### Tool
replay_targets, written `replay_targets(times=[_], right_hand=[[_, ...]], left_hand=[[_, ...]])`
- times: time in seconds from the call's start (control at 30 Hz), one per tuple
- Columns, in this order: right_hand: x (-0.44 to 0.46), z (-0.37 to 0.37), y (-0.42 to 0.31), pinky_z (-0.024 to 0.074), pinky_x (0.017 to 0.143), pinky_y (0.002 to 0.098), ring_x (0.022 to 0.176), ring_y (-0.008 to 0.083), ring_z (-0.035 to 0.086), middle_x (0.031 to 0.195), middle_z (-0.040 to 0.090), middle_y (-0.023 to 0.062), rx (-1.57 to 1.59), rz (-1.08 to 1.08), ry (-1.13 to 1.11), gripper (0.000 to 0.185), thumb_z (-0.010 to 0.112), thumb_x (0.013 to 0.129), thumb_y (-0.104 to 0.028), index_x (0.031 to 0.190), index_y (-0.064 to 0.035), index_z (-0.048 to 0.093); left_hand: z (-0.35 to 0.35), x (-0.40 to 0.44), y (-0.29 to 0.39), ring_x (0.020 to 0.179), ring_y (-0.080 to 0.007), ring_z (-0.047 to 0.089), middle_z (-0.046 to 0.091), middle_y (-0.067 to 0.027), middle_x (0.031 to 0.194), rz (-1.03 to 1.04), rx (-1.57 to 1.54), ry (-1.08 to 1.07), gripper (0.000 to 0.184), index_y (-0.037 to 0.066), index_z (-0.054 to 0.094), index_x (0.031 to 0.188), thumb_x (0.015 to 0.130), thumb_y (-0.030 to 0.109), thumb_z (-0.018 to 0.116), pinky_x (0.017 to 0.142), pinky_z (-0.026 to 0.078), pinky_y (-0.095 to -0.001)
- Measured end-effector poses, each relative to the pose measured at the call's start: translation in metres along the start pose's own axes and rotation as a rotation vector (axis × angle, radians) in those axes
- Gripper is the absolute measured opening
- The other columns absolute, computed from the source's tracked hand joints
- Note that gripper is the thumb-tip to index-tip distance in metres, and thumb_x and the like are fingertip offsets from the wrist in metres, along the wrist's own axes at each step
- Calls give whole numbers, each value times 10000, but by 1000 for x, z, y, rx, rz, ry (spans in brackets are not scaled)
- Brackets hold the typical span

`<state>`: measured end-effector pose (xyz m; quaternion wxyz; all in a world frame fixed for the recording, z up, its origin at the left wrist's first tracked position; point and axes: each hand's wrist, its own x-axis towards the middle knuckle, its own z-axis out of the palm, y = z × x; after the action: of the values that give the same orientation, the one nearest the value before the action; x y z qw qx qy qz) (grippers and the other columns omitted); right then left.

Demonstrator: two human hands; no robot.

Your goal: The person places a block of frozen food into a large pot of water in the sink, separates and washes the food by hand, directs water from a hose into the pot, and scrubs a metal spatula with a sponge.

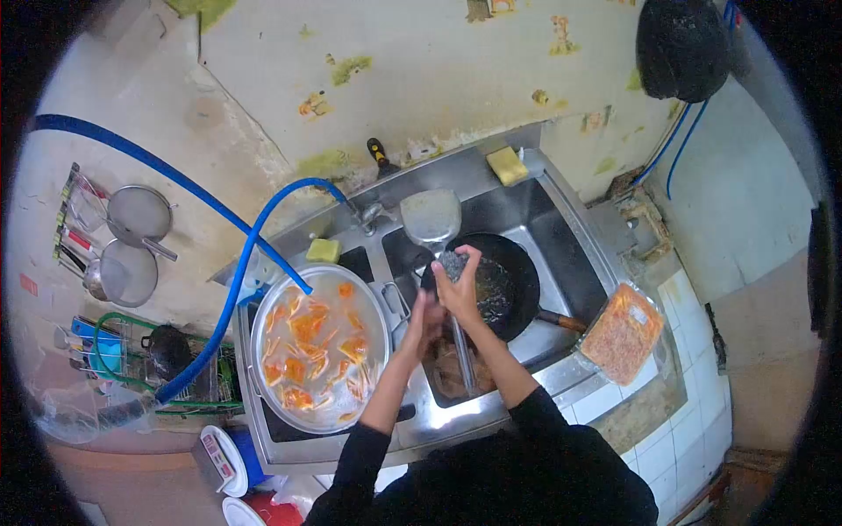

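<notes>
My right hand point(460, 285) grips a grey scouring pad point(453, 264) against the handle of a metal spatula, just below its broad blade point(431, 216). Close beside it, my left hand point(424, 323) is blurred near the spatula's shaft, and its fingers are smeared by motion. The spatula slants over the right sink basin, blade toward the wall. Behind my hands lies a black frying pan point(517, 285) with a wooden handle, its inside wet. To the left, a large metal pot point(386, 351) holds cloudy water with orange pieces point(306, 324).
A blue hose point(241, 282) arches from the faucet point(372, 213) over the pot. Yellow sponges point(506, 166) sit along the sink's back edge. A packaged tray of minced meat point(624, 333) lies right of the basin. Strainers point(140, 213) and a dish rack point(132, 368) are at the left.
</notes>
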<state>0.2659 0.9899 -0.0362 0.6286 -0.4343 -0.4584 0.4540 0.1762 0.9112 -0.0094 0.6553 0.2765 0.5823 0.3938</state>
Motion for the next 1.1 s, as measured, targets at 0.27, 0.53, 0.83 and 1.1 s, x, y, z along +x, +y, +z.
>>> replay_targets(times=[0.27, 0.53, 0.83, 1.1], right_hand=[[17, -9, -27, 434, 746, 354, 895, 235, 544, 952, 487, 145, -132, -9, -259, 444, 638, 780, -195, 1050, -68, 309], [-4, -24, -29, 465, 695, 359, 765, 276, 608, 848, 579, 156, -323, -25, -566, 363, 620, 789, -197, 1056, -51, 424], [-17, -83, -39, 469, 551, 317, 572, 176, 571, 659, 572, 105, -387, 14, -814, 259, 659, 761, -202, 895, -10, 547], [2, -43, -46, 229, 325, 210, 375, 38, 342, 522, 426, -19, 292, 783, -860, 170, 649, 770, -120, 766, -70, 486]], left_hand=[[19, 66, 69, 925, -197, 555, 583, -102, 987, 326, -413, -101, 227, 42, 568, 870, 863, 267, 548, 809, 431, -324], [-18, 66, 81, 358, -77, 214, 245, 67, 451, 352, -651, 305, 425, 162, 381, 604, 795, 481, 589, 399, 262, -207], [-26, 53, 81, 345, -51, 156, 197, 78, 447, 410, -747, 238, 506, 196, 266, 516, 815, 460, 577, 335, 126, -226], [-9, 52, 93, 346, -46, 147, 188, 72, 449, 433, -687, 95, 518, 186, 263, 501, 840, 468, 535, 336, 118, -222]])
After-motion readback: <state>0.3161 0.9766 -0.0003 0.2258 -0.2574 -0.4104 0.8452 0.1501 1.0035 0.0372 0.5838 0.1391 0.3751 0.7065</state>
